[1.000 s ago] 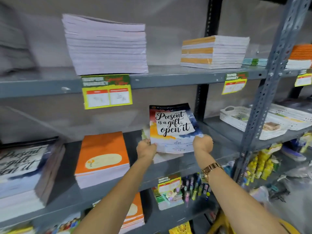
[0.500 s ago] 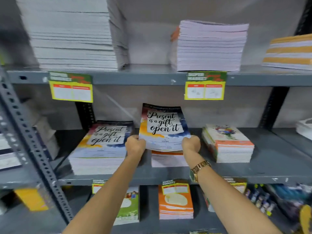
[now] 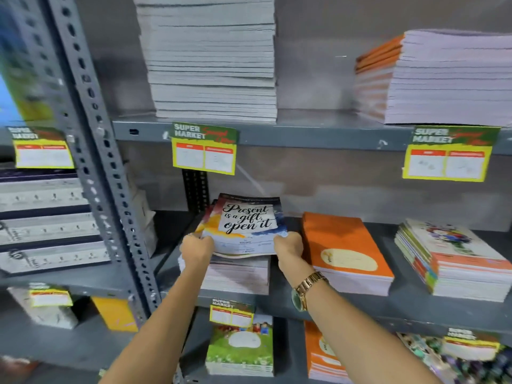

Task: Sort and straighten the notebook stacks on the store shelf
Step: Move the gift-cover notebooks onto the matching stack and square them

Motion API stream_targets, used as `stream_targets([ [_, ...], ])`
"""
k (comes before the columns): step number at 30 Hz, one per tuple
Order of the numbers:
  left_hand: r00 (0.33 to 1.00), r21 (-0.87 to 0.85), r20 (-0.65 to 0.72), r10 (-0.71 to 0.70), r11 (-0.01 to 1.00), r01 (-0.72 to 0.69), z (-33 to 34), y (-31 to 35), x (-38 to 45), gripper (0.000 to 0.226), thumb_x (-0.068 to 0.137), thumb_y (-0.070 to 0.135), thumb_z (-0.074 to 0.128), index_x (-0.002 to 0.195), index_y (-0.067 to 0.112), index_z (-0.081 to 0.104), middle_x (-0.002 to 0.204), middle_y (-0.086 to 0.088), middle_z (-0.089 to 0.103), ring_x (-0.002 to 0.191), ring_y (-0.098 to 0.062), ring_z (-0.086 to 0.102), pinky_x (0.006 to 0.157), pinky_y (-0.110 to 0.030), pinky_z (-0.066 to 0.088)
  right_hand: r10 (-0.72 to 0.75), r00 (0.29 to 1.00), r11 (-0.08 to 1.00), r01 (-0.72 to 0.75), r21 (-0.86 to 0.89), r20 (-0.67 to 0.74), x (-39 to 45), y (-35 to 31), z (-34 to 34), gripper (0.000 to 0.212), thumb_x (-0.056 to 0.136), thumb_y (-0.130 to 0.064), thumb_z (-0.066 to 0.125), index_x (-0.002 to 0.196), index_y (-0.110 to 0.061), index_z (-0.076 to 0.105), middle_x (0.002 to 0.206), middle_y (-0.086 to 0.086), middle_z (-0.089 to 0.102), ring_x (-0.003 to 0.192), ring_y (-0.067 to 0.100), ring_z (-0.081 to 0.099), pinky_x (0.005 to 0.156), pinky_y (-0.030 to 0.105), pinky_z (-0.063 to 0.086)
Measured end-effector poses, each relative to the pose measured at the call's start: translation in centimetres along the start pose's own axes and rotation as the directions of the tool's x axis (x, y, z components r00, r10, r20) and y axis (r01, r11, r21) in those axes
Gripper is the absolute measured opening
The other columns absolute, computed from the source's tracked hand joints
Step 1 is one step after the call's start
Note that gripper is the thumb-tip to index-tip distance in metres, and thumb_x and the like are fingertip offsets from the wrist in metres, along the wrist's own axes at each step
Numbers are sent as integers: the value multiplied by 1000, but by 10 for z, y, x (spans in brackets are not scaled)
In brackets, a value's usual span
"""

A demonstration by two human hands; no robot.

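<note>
Both hands' fingers (image 3: 203, 241) pinch notebook (image 3: 243, 225) corners.

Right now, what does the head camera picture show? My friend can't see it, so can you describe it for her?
Two bare hands, left hand and right hand, hold a "Present is a gift, open it" notebook over a matching stack on a grey metal shelf. An orange notebook stack sits to its right, with taller stacks on the shelf above.
</note>
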State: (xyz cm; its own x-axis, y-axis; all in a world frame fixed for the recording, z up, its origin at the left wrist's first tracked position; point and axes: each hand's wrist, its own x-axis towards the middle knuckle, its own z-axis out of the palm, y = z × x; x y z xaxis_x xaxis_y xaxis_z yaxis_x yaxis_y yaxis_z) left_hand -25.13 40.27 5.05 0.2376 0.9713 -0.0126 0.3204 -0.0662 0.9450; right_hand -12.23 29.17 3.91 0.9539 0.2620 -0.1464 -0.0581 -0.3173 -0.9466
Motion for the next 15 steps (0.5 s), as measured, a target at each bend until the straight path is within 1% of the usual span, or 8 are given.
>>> stream_targets([
  [1, 1000, 16, -9, 19, 1000, -19, -3, -3, 8, 31, 82, -7, 44, 55, 8, 44, 60, -8, 41, 53, -26, 35, 52, -35, 34, -3, 1000, 1000, 3, -17, 14, -1, 0, 7, 31, 91, -7, 52, 118, 7, 58, 121, 24, 63, 110, 36, 61, 88, 37, 51],
  [3, 998, 62, -12, 66, 996, -65, -11, -10, 21, 48, 85, -7, 45, 50, 20, 27, 58, -3, 33, 60, -22, 32, 59, -31, 30, -7, 999, 998, 10, -67, 42, -2, 2, 18, 31, 90, -10, 55, 116, 7, 59, 119, 22, 65, 109, 35, 62, 88, 36, 52],
  [5, 993, 142, -7, 117, 983, -115, -16, -16, 31, 46, 87, -7, 44, 48, 15, 34, 55, -7, 40, 66, -29, 41, 61, -36, 37, -11, 998, 992, 18, -125, 58, -5, 5, 24, 33, 88, -13, 60, 115, 6, 59, 119, 21, 65, 109, 34, 62, 87, 34, 51],
  [7, 987, 232, 16, 158, 960, -158, -17, -21, 37, 34, 86, -9, 42, 53, -2, 49, 67, -28, 53, 69, -47, 49, 59, -50, 45, -25, 998, 981, 36, -190, 57, -7, 9, 28, 35, 87, -17, 63, 114, 5, 60, 118, 19, 66, 109, 33, 62, 84, 31, 51],
  [8, 984, 284, 35, 177, 942, -179, -17, -23, 39, 30, 85, -10, 41, 58, -3, 52, 73, -31, 56, 66, -42, 46, 57, -52, 42, -41, 998, 972, 52, -229, 56, -9, 9, 29, 35, 86, -18, 64, 113, 4, 60, 118, 19, 66, 108, 32, 63, 81, 28, 50],
  [9, 976, 339, 59, 209, 915, -217, -17, -25, 40, 30, 85, -11, 40, 60, 0, 54, 70, -26, 56, 67, -39, 47, 55, -45, 39, -60, 996, 960, 74, -270, 60, -11, 9, 30, 34, 86, -18, 65, 112, 3, 60, 118, 18, 66, 108, 31, 63, 78, 27, 49],
  [11, 954, 465, 122, 274, 833, -298, -19, -26, 39, 32, 83, -11, 40, 62, 6, 57, 68, -16, 55, 74, -36, 51, 59, -37, 37, -102, 991, 924, 126, -360, 85, -16, 6, 31, 37, 84, -18, 67, 115, 0, 58, 122, 17, 62, 110, 31, 60, 79, 28, 48],
  [15, 885, 693, 181, 429, 583, -424, -21, -27, 35, 20, 86, 3, 46, 84, 0, 66, 95, -18, 66, 96, -36, 57, 77, -41, 45, -269, 959, 751, 268, -603, 91, -28, 4, 30, 62, 82, -19, 69, 135, -9, 39, 142, 12, 37, 125, 32, 38, 95, 40, 44],
])
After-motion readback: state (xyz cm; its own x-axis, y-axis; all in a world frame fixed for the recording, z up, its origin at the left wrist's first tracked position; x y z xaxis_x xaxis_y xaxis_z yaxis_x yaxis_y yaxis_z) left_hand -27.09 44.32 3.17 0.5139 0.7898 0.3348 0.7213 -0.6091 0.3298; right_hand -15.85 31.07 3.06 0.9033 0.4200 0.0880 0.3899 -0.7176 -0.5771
